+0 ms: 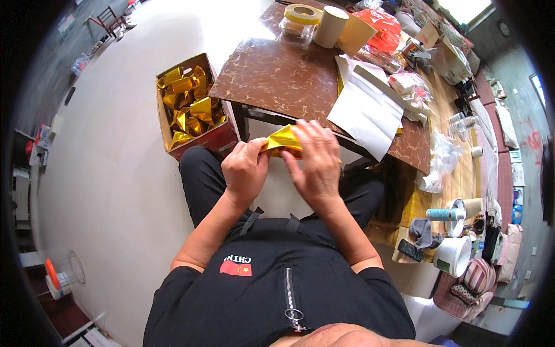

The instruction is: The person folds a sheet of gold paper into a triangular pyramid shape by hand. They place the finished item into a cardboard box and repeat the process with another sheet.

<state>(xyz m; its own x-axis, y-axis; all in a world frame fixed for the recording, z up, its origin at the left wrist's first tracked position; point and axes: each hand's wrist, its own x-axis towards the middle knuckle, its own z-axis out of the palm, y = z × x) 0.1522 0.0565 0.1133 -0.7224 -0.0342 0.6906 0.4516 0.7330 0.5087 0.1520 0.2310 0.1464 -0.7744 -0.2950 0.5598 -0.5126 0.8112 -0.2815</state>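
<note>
A piece of shiny gold foil paper, partly folded, is between my hands above my lap. My left hand pinches its left end between thumb and fingers. Over its right end lies my right hand, slightly blurred, fingers extended and thumb underneath near the lower edge; whether it grips the foil is unclear. Part of the foil is hidden behind the right fingers. To the left, beside the table, a cardboard box holds several folded gold foil pieces.
On the brown marbled table lie white paper sheets, a tape roll on a clear plastic container, a white roll and a red plastic bag. A wooden surface at right holds a white bucket and a remote control.
</note>
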